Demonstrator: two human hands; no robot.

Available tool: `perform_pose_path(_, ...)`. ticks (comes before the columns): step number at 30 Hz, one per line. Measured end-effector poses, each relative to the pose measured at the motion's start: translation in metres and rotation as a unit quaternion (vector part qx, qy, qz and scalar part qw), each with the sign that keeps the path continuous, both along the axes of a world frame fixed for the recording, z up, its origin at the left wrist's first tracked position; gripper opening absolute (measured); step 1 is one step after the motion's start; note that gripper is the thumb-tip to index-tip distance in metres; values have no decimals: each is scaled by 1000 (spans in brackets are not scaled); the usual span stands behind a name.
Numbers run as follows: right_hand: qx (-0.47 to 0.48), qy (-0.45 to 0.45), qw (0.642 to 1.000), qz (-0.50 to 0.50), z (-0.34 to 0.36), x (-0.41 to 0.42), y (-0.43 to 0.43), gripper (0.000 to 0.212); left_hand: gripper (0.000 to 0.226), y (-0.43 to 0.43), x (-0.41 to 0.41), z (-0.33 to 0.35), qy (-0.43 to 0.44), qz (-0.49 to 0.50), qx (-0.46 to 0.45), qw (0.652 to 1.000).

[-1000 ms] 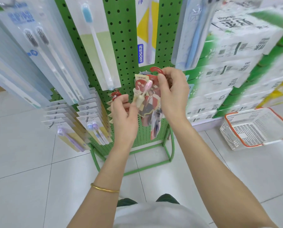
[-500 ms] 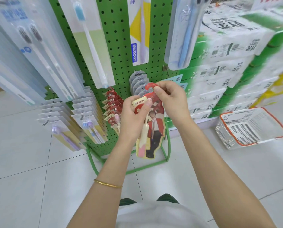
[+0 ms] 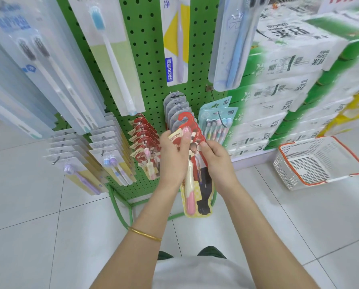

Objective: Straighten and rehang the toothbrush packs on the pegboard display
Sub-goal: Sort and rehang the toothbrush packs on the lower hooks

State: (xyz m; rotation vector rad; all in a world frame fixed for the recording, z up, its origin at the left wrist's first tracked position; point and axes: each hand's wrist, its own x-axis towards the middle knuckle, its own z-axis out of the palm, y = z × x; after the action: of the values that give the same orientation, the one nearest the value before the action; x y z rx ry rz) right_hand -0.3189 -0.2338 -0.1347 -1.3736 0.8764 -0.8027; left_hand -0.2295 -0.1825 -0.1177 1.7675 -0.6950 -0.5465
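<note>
Task partly done: you hold one red toothbrush pack [image 3: 199,190] just in front of the pegboard [image 3: 151,65], off any peg, your left hand [image 3: 173,159] pinching its top and your right hand [image 3: 217,163] gripping its edge, while the matching red row [image 3: 145,134] low on the pegboard hangs in order and this pack is not yet rehung

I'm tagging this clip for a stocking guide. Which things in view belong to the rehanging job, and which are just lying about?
Job: red toothbrush pack, gripped by the left hand and pinched by the right hand; matching red packs on their peg; green pegboard.
Lying about: white basket; stacked tissue cases.
</note>
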Motion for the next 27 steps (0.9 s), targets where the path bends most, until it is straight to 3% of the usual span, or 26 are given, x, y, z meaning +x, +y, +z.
perform_pose_path(3, 36, -21, 999, -17, 3, 0, -2, 24, 80, 5, -6, -12, -68, -43, 34, 996)
perform_pose_path(13, 136, -123, 975, -127, 12, -8, -30, 24, 112, 24, -12, -27, -120, -236, 67, 962)
perform_pose_path(19, 160, -142, 955, -206, 9, -15, -35, 28, 107, 38, -17, -23, -203, -307, 149, 918)
perform_pose_path(27, 186, -148, 949, -208, 6, -14, -24, 25, 111, 32, -16, -12, -328, -282, 227, 872)
